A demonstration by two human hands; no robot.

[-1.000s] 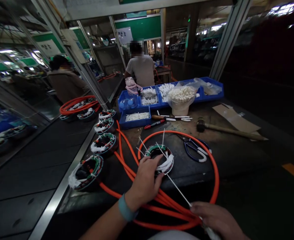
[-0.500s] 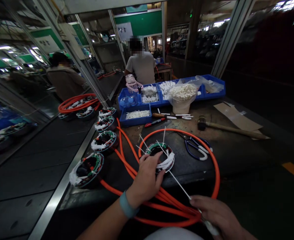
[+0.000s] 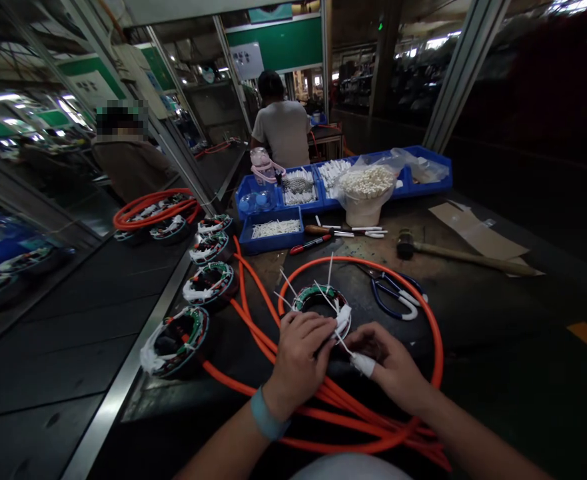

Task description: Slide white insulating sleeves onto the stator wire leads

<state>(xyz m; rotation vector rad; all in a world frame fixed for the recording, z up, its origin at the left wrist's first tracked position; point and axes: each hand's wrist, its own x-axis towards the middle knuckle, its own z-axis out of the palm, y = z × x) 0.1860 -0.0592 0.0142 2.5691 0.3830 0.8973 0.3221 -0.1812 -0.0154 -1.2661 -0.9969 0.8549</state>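
Note:
A ring-shaped motor stator (image 3: 307, 297) with green and white windings lies before me, several thin white cable ties (image 3: 330, 270) sticking up from it. My left hand (image 3: 303, 347), a teal band on its wrist, is closed over the near edge of the ring, fingers on the white sleeving (image 3: 343, 319). Close by on the right, my right hand (image 3: 390, 363) pinches a white cable tie (image 3: 344, 344) running from the ring's near side. White wrapping covers its thumb tip. The left fingertips are partly hidden.
An orange cable (image 3: 436, 327) loops around the stator. Several other stators (image 3: 176, 340) stand left. Scissors (image 3: 396, 297), a mallet (image 3: 406, 244), a screwdriver (image 3: 318, 230) and a red marker (image 3: 310, 245) lie beyond. Blue bins (image 3: 273, 247) line the back. Two people sit further off.
My right hand has moved up and left from the lower right, close to the stator. The left hand has shifted slightly, its fingers now lying over the sleeving.

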